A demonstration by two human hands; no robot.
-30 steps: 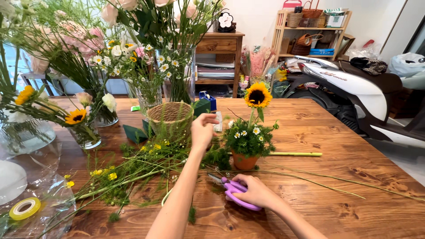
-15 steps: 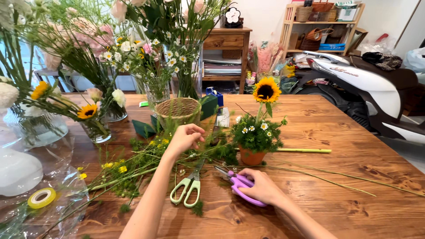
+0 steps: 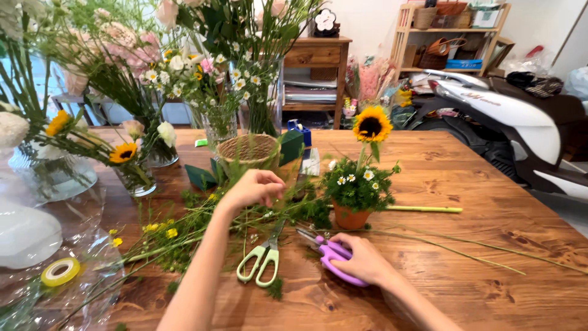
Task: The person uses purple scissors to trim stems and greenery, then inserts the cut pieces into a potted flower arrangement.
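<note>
**On the wooden table: hands among cut stems, right on purple scissors**

At table centre, left hand (image 3: 254, 189) hangs over the heap of green stems (image 3: 202, 230), fingers pinched shut at the tips near a thin sprig; can't tell if it actually holds one. Right hand (image 3: 362, 260) lies palm-down on the purple scissors (image 3: 331, 254), fingers closed over the handles, blades pointing left and far. Green-handled scissors (image 3: 262, 260) lie loose on the wooden table (image 3: 490, 202) just left of the purple pair, between the two forearms, handles toward the near edge.

Just beyond the right hand: terracotta pot (image 3: 351, 216) with small daisies and one tall sunflower (image 3: 372, 124). Cut stem (image 3: 422, 209) lies flat right of the pot. Wicker basket (image 3: 250, 150) sits beyond the left hand. Yellow tape roll (image 3: 60, 271) near left, on clear wrap. Glass vases of flowers along the far left. White scooter (image 3: 514, 122) parked far right, off the table.
</note>
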